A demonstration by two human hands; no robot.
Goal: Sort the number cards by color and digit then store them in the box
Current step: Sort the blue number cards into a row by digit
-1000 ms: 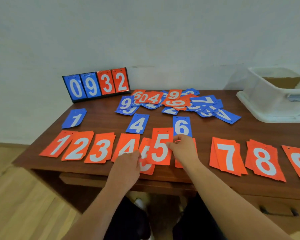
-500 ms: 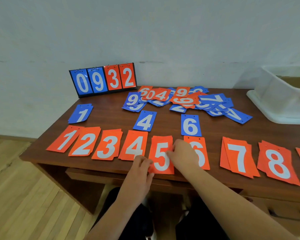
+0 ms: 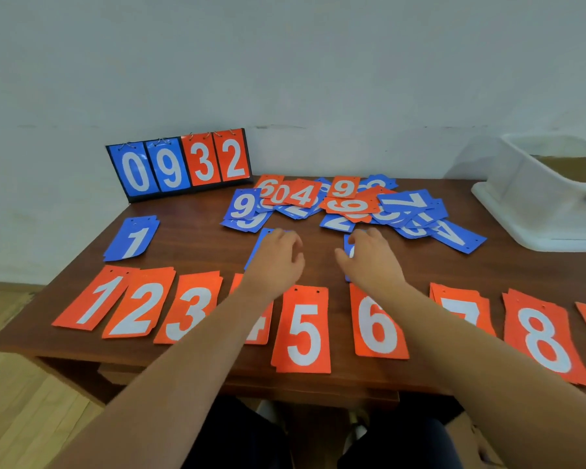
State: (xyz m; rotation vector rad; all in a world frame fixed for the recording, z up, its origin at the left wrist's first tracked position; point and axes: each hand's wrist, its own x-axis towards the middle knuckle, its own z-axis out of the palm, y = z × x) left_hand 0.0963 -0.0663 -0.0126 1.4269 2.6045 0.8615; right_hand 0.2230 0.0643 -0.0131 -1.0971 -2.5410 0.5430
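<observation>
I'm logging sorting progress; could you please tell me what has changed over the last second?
Both hands let go of the orange 5 card, now lying flat, and moved forward: left hand over the blue 4 card, right hand over the blue 6 card. The mixed card pile stayed put.

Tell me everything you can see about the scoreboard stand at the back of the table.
The scoreboard stand stands upright at the back left of the table, close to the wall, facing the camera. A black base holds four cards hung from metal rings: two blue showing 0 and 9, two orange showing 3 and 2, in white digits.
</observation>
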